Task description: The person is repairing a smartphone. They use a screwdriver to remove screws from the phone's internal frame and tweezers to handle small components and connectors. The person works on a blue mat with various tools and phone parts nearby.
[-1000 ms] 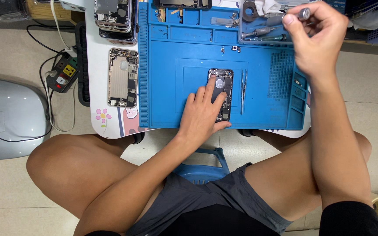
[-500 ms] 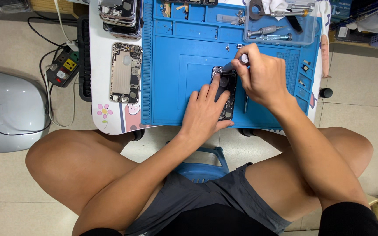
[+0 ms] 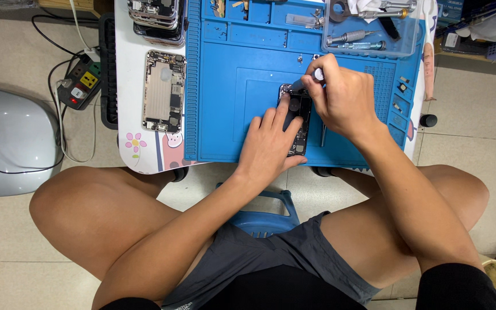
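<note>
My left hand (image 3: 268, 146) lies flat on the opened phone (image 3: 297, 123), fingers spread a little, pressing it down on the blue mat (image 3: 231, 103) that covers most of the table (image 3: 144, 149). The phone sits near the middle of the mat, long side running away from me, its insides facing up. My right hand (image 3: 343, 100) is bunched just above the phone's far end, fingers pressed together around a slim screwdriver (image 3: 305, 83), whose tip points down at the phone's top left corner. A thin pair of tweezers (image 3: 323, 135) lies on the mat just to the right of the phone, partly under my right wrist.

On the bare white part of the table to the left lies a second phone shell (image 3: 163, 92), open and face up, with a stack of more phones (image 3: 156, 17) beyond it. A clear plastic tray (image 3: 368, 28) with metal tools rests at the far right of the mat. A power strip (image 3: 81, 86) with cables is on the floor at the left, next to a grey rounded cover (image 3: 7, 138). I sit on a blue stool (image 3: 262, 215), knees wide apart.
</note>
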